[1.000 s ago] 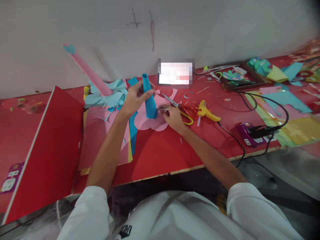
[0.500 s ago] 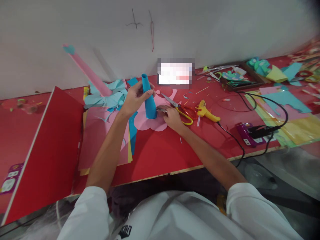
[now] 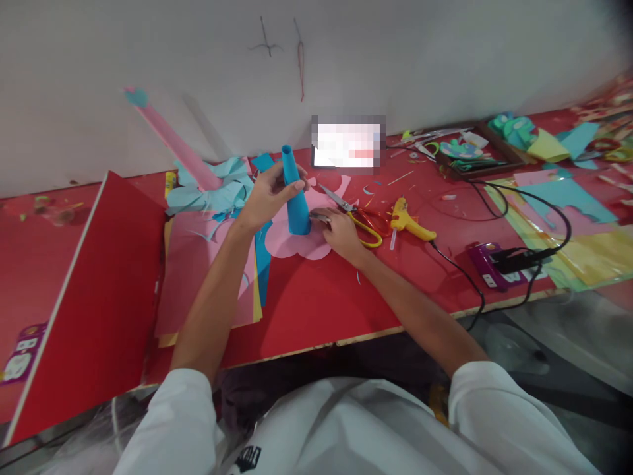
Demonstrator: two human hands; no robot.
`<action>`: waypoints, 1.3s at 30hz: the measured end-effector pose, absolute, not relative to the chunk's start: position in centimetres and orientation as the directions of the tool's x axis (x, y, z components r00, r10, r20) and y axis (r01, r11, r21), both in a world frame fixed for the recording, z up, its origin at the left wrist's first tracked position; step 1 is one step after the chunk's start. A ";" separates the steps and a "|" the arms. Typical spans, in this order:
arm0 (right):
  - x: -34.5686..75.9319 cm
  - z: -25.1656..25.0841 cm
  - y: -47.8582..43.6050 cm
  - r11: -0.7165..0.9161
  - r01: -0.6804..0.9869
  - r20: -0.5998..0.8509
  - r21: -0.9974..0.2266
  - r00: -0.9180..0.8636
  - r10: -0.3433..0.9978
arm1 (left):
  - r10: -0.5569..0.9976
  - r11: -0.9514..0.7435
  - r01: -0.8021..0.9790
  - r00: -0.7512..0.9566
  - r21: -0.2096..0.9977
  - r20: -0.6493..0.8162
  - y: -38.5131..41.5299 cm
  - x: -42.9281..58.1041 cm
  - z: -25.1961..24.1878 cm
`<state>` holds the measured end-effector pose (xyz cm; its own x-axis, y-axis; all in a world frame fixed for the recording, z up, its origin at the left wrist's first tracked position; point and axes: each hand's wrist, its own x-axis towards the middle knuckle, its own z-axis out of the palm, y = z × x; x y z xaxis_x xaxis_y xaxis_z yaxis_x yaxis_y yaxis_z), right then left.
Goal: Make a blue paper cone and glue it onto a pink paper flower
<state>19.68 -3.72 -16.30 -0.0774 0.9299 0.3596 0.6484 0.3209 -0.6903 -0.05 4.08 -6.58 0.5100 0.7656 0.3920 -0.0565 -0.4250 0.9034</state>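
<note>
A blue paper cone (image 3: 298,214), narrow end up, stands on a pink paper flower (image 3: 312,247) with rounded petals. My left hand (image 3: 271,192) is wrapped round the cone's upper half, thumb in front, the other fingers partly hidden behind. Low on the cone's right side, my right hand (image 3: 341,232) is closed on a slim greyish thing (image 3: 320,216) whose tip is at the cone's base; its kind is too small to make out. Just beyond that hand lie open scissors (image 3: 342,202) with yellow and red handles.
A yellow glue gun (image 3: 413,224) lies right, its cord near a purple power strip (image 3: 487,264). Pink sheets (image 3: 202,284) lie left, beside an upright red divider (image 3: 103,310). Behind stand a pink paper stem (image 3: 175,145), a blurred screen (image 3: 349,145) and a dark tray (image 3: 509,158).
Almost nothing differs. The cone's top has tilted very slightly to the right with my left hand; my right hand stays at the base.
</note>
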 end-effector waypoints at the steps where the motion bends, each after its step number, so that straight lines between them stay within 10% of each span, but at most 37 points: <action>1: 19.7 -16.3 -3.7 0.318 0.650 0.367 -0.690 -0.065 0.928 | 0.761 -0.416 -0.051 0.526 0.908 0.379 4.1 -0.1 -6.7; 39: 19.9 -16.4 -3.6 0.365 0.546 0.440 -0.754 0.006 0.898 | 0.781 -0.403 0.141 0.568 0.904 0.260 3.6 -0.1 -6.5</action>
<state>19.91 -3.58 -16.35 0.0063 0.8982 0.4396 0.5463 0.3651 -0.7538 -0.12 3.59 -6.54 0.5678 0.7811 0.2599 0.1405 -0.4031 0.9043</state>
